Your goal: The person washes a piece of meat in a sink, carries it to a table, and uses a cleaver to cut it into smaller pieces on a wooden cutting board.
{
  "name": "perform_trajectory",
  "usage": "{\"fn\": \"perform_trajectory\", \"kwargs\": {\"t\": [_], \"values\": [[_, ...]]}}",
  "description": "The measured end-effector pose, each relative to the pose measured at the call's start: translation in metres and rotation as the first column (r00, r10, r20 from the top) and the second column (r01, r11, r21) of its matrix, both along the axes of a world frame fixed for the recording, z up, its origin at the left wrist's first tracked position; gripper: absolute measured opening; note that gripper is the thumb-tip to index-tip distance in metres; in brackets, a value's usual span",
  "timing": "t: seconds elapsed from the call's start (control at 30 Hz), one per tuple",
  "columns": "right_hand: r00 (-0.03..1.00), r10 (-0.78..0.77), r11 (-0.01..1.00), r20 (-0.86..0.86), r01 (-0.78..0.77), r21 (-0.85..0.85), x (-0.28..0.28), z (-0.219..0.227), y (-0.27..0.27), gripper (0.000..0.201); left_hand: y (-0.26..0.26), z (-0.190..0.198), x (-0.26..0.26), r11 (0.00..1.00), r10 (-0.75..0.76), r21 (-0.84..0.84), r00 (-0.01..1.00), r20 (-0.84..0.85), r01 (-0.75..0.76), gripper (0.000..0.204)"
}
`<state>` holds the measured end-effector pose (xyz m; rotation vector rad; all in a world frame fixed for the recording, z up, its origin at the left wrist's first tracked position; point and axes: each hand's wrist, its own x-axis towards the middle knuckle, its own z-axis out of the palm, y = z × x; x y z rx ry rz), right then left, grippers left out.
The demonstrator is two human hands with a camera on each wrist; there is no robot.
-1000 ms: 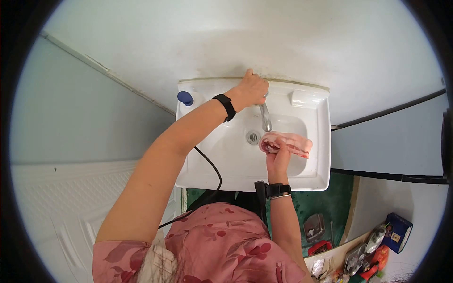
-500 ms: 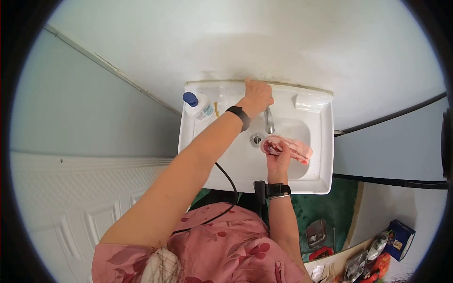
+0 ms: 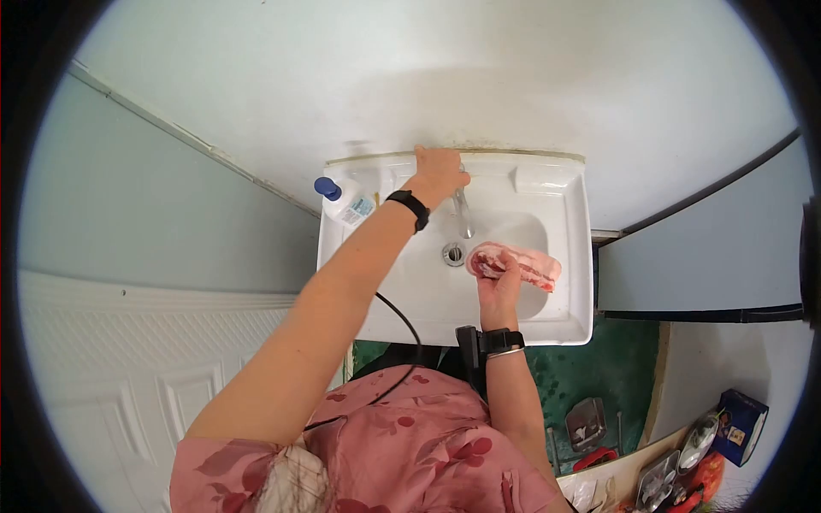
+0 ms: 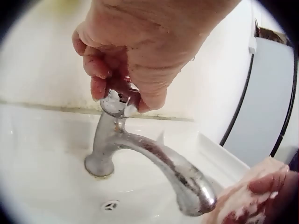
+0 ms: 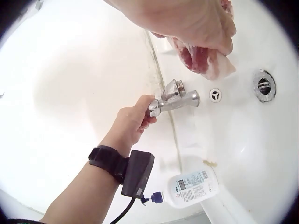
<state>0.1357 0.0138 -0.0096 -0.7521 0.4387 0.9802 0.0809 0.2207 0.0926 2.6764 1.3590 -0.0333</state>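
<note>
My left hand (image 3: pixel 439 173) grips the knob (image 4: pixel 119 99) on top of the chrome faucet (image 4: pixel 159 151), its fingers and thumb curled round the sides. No water shows at the spout. My right hand (image 3: pixel 499 295) holds a folded slab of raw pork belly (image 3: pixel 537 267) over the right part of the white sink (image 3: pixel 393 299), just in front of the spout. In the right wrist view, the fingers (image 5: pixel 219 35) wrap over the meat, which hides part of the basin. The meat shows red lean and pale fat, with its cut end toward the drain.
A white pump bottle (image 3: pixel 349 203) with a blue top stands on the sink's back left corner. The drain (image 3: pixel 453 253) lies left of the meat. A black cable (image 3: pixel 402 321) hangs from the left wrist. Containers and a blue box (image 3: pixel 741 427) are at lower right.
The left forearm and wrist have shifted, uncovering the pump bottle, while that hand stays on the knob. The right hand still holds the pork near the same place. The head view has shifted slightly.
</note>
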Motion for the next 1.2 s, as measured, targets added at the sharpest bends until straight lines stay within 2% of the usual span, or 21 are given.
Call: {"fn": "perform_trajectory", "kwargs": {"t": [0.1,0.27,0.37,0.47,0.57,0.67,0.83,1.07,1.2], "values": [[1.000,-0.010,0.999,0.020,0.011,-0.050,0.002,-0.001,-0.002,0.025,0.008,-0.003,-0.003,0.997,-0.081,0.013,0.996,-0.029,0.081,0.023],[0.998,0.010,1.000,0.063,-0.009,-0.021,0.000,-0.005,-0.003,0.026,0.020,-0.003,-0.007,0.981,-0.193,-0.038,0.978,-0.085,0.191,0.025],[0.997,0.024,0.999,0.068,-0.022,-0.039,-0.005,0.002,-0.002,0.027,0.022,-0.003,-0.009,0.949,-0.315,0.027,0.949,0.010,0.314,0.024],[0.998,0.054,0.998,0.017,-0.054,-0.019,-0.008,-0.013,0.001,0.029,0.023,-0.001,-0.006,0.910,-0.411,0.052,0.912,-0.013,0.411,0.023],[0.994,0.085,0.995,-0.070,-0.088,-0.038,-0.009,-0.017,0.005,0.029,0.033,-0.002,-0.007,0.795,-0.606,0.052,0.794,0.053,0.604,0.022],[0.986,0.097,0.993,-0.133,-0.104,-0.050,-0.009,-0.017,0.008,0.027,0.038,0.001,-0.002,0.703,-0.705,0.047,0.705,-0.075,0.709,0.024],[0.980,0.119,0.992,-0.161,-0.122,-0.014,-0.006,-0.018,0.009,0.024,0.044,0.004,0.002,0.532,-0.829,0.106,0.542,-0.134,0.840,0.025],[0.971,0.114,0.993,-0.210,-0.117,-0.002,-0.006,-0.009,0.012,0.019,0.052,0.007,0.003,0.316,-0.939,0.163,0.333,-0.089,0.935,0.019],[0.970,0.143,0.990,-0.195,-0.138,0.039,-0.005,-0.008,0.012,0.018,0.057,0.005,0.004,0.234,-0.962,0.168,0.253,-0.103,0.958,0.018]]}}
